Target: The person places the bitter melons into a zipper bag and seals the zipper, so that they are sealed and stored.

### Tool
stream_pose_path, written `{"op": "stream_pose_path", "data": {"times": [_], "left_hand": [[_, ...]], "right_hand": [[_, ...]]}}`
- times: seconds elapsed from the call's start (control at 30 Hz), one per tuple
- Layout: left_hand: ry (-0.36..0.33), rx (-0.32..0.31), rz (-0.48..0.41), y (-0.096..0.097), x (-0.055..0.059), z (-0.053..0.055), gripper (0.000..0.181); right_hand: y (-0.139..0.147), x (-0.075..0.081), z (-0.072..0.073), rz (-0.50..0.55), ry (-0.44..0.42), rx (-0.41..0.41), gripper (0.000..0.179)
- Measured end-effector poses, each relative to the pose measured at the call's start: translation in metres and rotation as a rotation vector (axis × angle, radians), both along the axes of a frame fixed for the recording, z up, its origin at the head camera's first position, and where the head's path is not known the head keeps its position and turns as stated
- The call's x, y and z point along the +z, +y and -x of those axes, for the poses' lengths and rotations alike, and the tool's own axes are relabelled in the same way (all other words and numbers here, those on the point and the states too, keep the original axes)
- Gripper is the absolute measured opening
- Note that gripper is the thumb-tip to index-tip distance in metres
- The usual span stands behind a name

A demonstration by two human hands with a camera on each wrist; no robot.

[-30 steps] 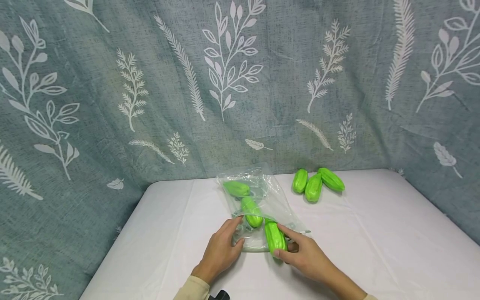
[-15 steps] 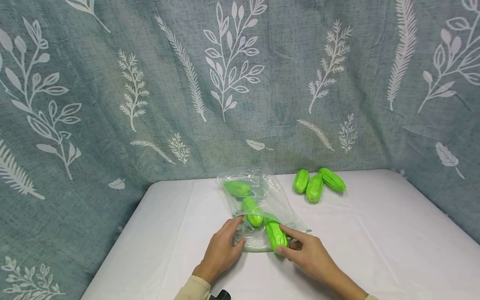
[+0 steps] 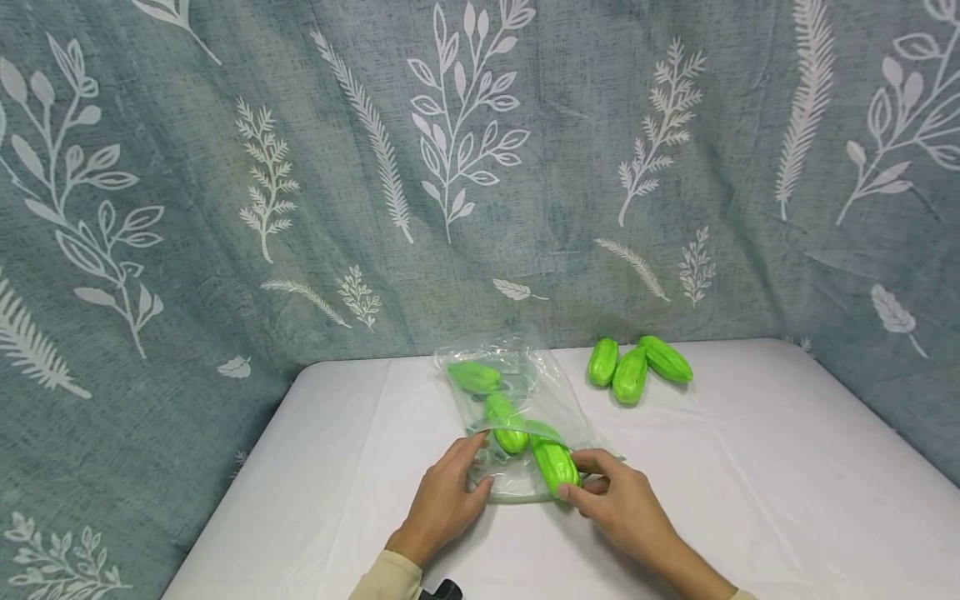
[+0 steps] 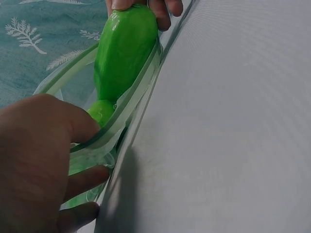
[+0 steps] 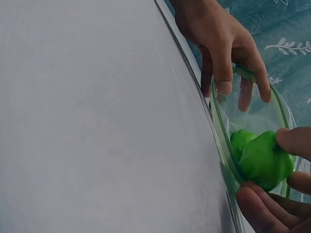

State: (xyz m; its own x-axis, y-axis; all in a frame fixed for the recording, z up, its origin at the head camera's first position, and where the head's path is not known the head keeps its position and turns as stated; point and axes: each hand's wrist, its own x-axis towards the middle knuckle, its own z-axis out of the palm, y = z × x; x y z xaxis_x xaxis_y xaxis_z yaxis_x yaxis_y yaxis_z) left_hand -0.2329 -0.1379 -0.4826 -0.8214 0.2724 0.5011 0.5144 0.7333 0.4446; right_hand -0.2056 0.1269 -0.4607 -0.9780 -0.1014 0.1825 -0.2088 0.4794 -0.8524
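Note:
A clear plastic zip bag (image 3: 517,483) with a green seal lies on the table, its mouth held apart. My left hand (image 3: 441,498) grips the left side of the mouth, some fingers inside the rim and others outside. My right hand (image 3: 618,504) holds the near end of a green ribbed gourd (image 3: 555,467) between thumb and fingers. This gourd's far end is inside the bag, under the upper film. Two more green gourds show through the film, one (image 3: 506,423) in the middle and one (image 3: 474,377) at the far end.
Three similar green gourds (image 3: 628,375) lie in a group at the back right of the white table (image 3: 750,467). A patterned blue-green curtain (image 3: 480,275) stands behind and along both sides.
My right hand has pushed the gourd farther into the bag, slightly forward and right. The upper film now covers more of it. My left hand stays at the rim.

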Motion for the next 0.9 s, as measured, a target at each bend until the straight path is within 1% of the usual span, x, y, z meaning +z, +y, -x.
{"op": "stream_pose_path", "data": {"times": [0.2, 0.43, 0.5, 0.7, 0.9], "left_hand": [[0.018, -0.002, 0.005, 0.0003, -0.0015, 0.0, 0.068], [0.071, -0.015, 0.001, 0.0006, -0.0035, 0.0004, 0.068], [0.083, -0.018, 0.0, 0.0005, -0.0039, 0.0005, 0.068], [0.093, -0.015, 0.008, -0.0003, -0.0041, 0.0002, 0.07], [0.071, -0.017, -0.001, -0.0005, -0.003, 0.0, 0.069]], "right_hand": [[0.0005, -0.001, -0.001, 0.011, 0.009, -0.008, 0.048], [0.0002, -0.0005, -0.0019, -0.018, 0.011, -0.015, 0.048], [0.0001, 0.0005, -0.0021, -0.022, 0.023, -0.011, 0.048], [-0.0009, 0.0035, -0.0023, -0.027, 0.054, 0.016, 0.046], [-0.0023, 0.0072, -0.0018, -0.039, 0.061, 0.035, 0.045]]}}
